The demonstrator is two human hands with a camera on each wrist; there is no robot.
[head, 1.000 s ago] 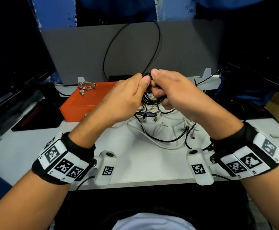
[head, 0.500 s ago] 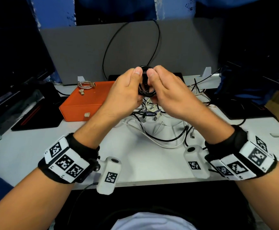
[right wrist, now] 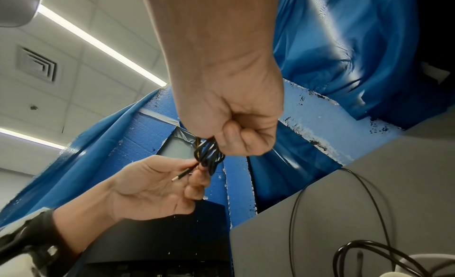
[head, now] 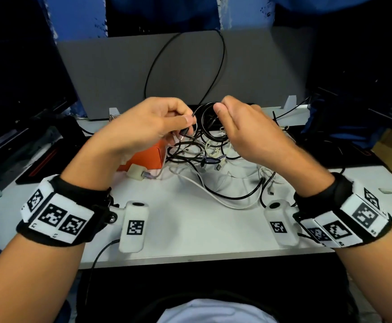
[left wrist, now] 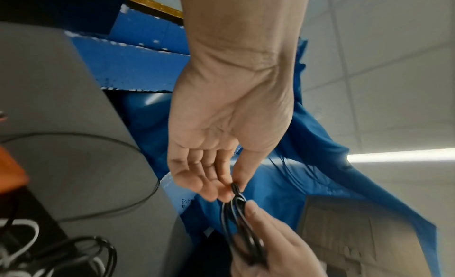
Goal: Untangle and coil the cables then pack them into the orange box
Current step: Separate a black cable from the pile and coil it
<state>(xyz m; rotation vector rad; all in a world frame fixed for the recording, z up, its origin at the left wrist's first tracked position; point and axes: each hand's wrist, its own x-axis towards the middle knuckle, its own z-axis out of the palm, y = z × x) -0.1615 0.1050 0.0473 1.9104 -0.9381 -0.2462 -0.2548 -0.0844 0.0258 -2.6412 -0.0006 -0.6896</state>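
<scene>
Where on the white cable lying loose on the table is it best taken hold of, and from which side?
Probably at the long bare run of the white cable nearest the table edge, coming from above and pinching across it. There it lies flat and apart, while further back it runs under the black cable tangle.
</scene>
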